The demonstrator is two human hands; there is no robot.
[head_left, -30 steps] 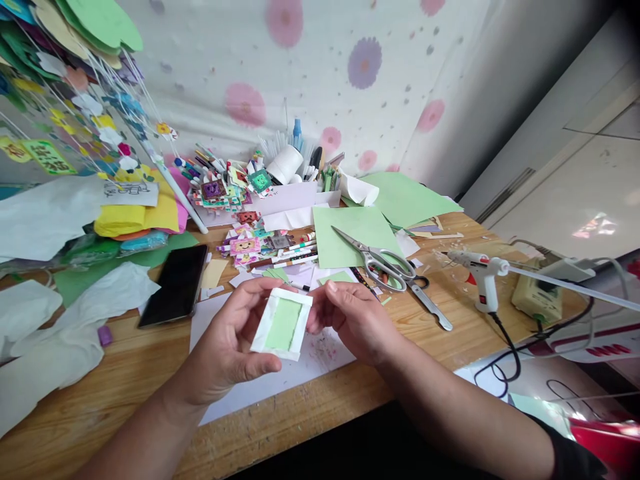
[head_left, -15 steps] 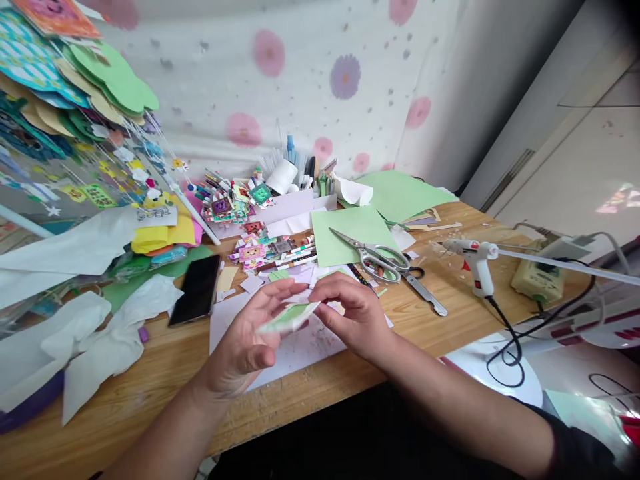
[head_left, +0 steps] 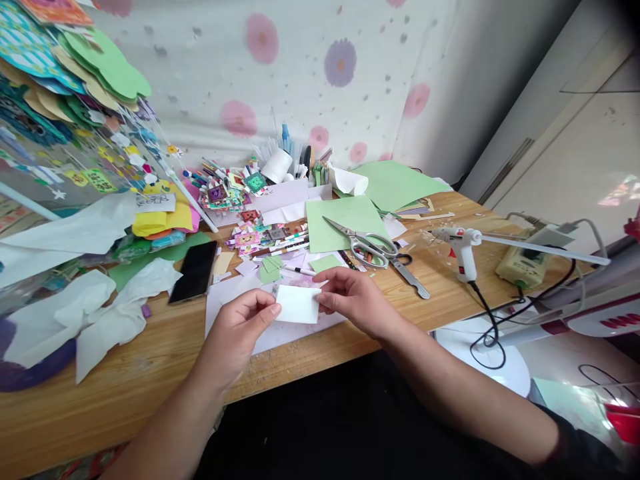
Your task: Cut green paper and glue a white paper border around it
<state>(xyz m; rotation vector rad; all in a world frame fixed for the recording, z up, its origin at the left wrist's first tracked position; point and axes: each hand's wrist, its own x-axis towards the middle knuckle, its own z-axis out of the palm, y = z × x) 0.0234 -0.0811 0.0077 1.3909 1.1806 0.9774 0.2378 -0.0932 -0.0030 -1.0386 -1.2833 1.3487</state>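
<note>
A small white paper card (head_left: 297, 304) is held up between my two hands, its blank face toward me. My left hand (head_left: 243, 321) pinches its left edge between thumb and fingers. At the right edge, my right hand (head_left: 353, 299) grips it the same way, fingertips partly behind it. Under the hands lies a large white paper sheet (head_left: 220, 303) with smudges on it. Small green paper pieces (head_left: 271, 268) and a white marker (head_left: 299, 270) lie just beyond the card.
Silver scissors (head_left: 361, 241) rest on a green sheet (head_left: 320, 227). To the right are a utility knife (head_left: 411, 279), a white glue gun (head_left: 463, 253) with its cord and a power strip (head_left: 525, 263). A phone (head_left: 194, 271) and crumpled white paper (head_left: 123, 307) lie left. Hanging paper crafts (head_left: 107, 73) fill the upper left.
The card has turned from a tilted, green-sided view to its white face. My left hand has gone from a spread grasp to a pinch on the card's edge. The view has shifted slightly.
</note>
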